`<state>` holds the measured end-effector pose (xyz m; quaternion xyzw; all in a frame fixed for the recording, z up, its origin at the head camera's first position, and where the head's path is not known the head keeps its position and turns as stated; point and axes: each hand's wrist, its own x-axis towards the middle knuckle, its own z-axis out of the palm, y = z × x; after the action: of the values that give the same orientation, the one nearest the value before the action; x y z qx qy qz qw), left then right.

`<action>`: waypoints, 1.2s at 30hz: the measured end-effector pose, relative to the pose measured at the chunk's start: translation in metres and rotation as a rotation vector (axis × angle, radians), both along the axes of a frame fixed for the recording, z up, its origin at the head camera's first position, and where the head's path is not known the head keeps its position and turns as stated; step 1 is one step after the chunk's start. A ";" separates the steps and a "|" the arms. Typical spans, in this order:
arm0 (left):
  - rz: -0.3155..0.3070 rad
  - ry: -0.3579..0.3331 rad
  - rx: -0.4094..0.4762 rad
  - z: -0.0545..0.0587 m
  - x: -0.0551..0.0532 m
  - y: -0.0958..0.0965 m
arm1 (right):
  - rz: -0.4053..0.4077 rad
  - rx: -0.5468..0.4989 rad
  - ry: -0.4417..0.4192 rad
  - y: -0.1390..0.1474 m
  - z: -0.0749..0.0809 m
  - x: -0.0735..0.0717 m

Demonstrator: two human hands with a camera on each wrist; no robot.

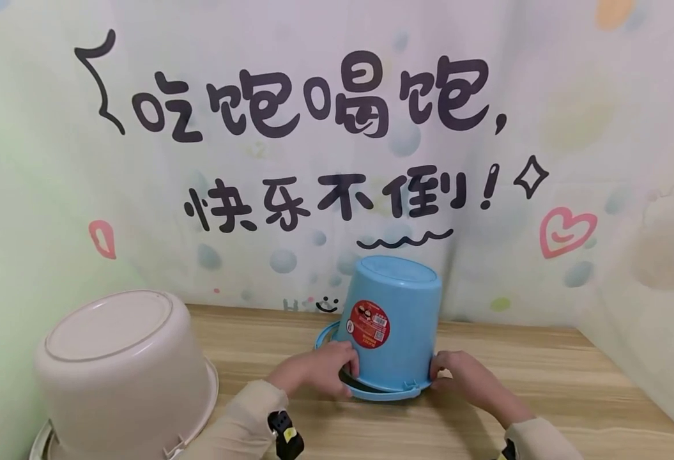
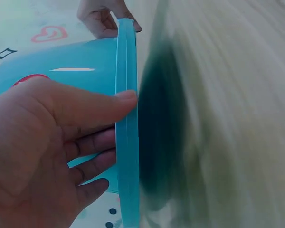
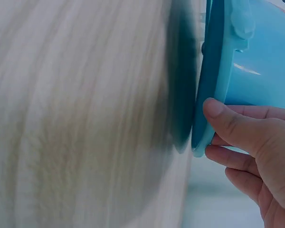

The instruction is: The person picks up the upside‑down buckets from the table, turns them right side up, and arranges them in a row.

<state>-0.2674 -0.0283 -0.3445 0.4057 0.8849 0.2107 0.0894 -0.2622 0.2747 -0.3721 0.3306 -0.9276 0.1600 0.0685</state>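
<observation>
A light blue bucket [image 1: 408, 332] is upside down near the back of the table, its base up and slightly tilted, with a round red sticker [image 1: 365, 324] on its side. My left hand [image 1: 322, 369] grips the rim on the left; in the left wrist view, its thumb presses the rim [image 2: 127, 166] and the fingers curl beneath. On the other side my right hand [image 1: 471, 377] pinches the rim between thumb and fingers, as the right wrist view also shows. The rim is close over the wood, above its dark shadow. The bucket's blue handle [image 1: 321, 335] sticks out at the left.
A larger beige bucket [image 1: 124, 383], also upside down, stands at the left front, close to my left forearm. The wood-grain table [image 1: 543, 364] ends at a printed curtain [image 1: 337, 153] with large dark lettering right behind the blue bucket.
</observation>
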 end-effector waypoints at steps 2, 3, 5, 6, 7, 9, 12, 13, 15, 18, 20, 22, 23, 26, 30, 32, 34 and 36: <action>-0.003 0.004 0.016 0.004 -0.001 0.001 | 0.011 -0.002 0.040 0.000 0.003 0.002; -0.006 0.007 0.022 0.006 -0.002 0.001 | 0.012 -0.001 0.055 -0.001 0.004 0.003; -0.012 0.014 0.032 0.009 -0.004 0.002 | 0.013 0.001 0.081 -0.001 0.006 0.004; -0.017 0.019 0.035 0.010 -0.005 0.003 | 0.012 0.001 0.093 -0.001 0.006 0.005; -0.022 0.020 0.038 0.012 -0.005 0.004 | 0.007 0.003 0.106 -0.001 0.006 0.007; -0.037 0.028 0.042 0.014 -0.007 0.005 | 0.002 -0.001 0.142 -0.002 0.005 0.009; -0.051 0.029 0.055 0.016 -0.008 0.007 | 0.008 -0.024 0.247 -0.001 0.001 0.012; -0.054 0.029 0.061 0.017 -0.008 0.007 | 0.011 -0.033 0.284 -0.001 0.000 0.013; -0.059 0.033 0.067 0.019 -0.008 0.008 | 0.028 -0.052 0.357 -0.001 -0.002 0.013; -0.071 0.045 0.062 0.024 -0.006 0.009 | 0.039 -0.087 0.422 0.000 -0.005 0.014; -0.076 0.043 0.056 0.029 -0.006 0.010 | 0.032 -0.113 0.452 0.001 -0.005 0.015; -0.072 0.036 0.047 0.035 -0.005 0.011 | 0.020 -0.144 0.479 0.002 -0.005 0.016; -0.068 0.027 0.044 0.038 -0.005 0.012 | 0.017 -0.157 0.492 0.003 -0.004 0.017; -0.076 0.018 0.029 0.048 -0.005 0.012 | 0.020 -0.183 0.531 0.004 -0.001 0.019; -0.114 -0.027 0.042 0.062 -0.005 0.011 | 0.026 -0.197 0.583 0.005 0.008 0.023; -0.120 -0.067 0.064 0.070 -0.006 0.009 | 0.017 -0.194 0.600 0.005 0.017 0.024; -0.115 -0.101 0.088 0.077 -0.006 0.008 | 0.007 -0.192 0.603 0.005 0.027 0.025; -0.107 -0.134 0.118 0.085 -0.006 0.006 | -0.005 -0.187 0.615 0.005 0.038 0.026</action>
<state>-0.2736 -0.0221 -0.2599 0.4418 0.8401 0.2842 0.1353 -0.2361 0.2802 -0.3344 0.3535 -0.8455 0.1370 0.3762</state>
